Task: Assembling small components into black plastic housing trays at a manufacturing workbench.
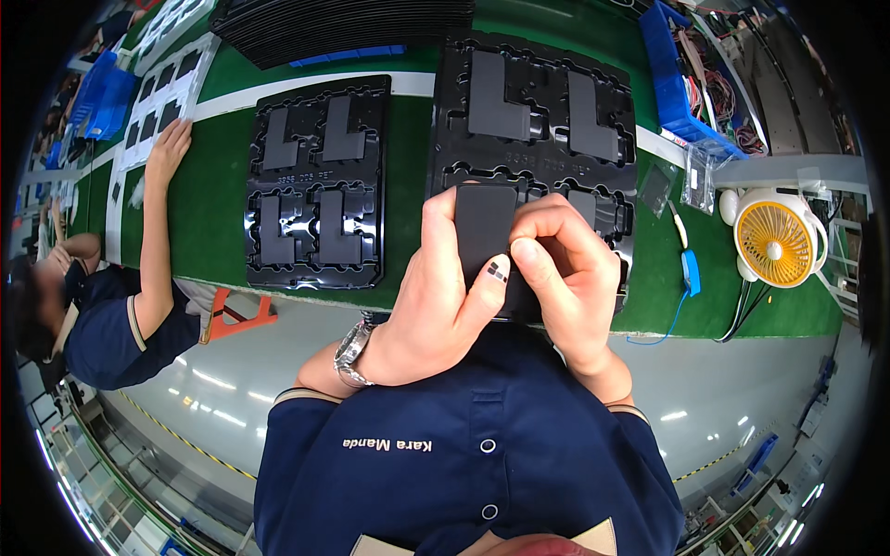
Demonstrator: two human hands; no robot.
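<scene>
In my left hand (422,306) is a flat dark grey block (486,222), upright in front of my chest, with the fingers behind it and the thumb across its lower face. Several tiny black squares (498,271) stick to that thumb. My right hand (573,278) is closed at the block's right edge, its thumb and forefinger pinched together; anything between them is too small or hidden to name. Behind both hands lies a black moulded tray (549,97) with L-shaped grey pieces (491,97); my hands cover its lower part.
A second black tray (313,139) with L-shaped pieces lies to the left. Black trays (334,32) are stacked at the back. At right are a blue bin (663,74) of wires, a yellow-and-white fan (775,241) and a blue cabled device (690,271). A co-worker's hand (169,150) touches a white tray (190,79).
</scene>
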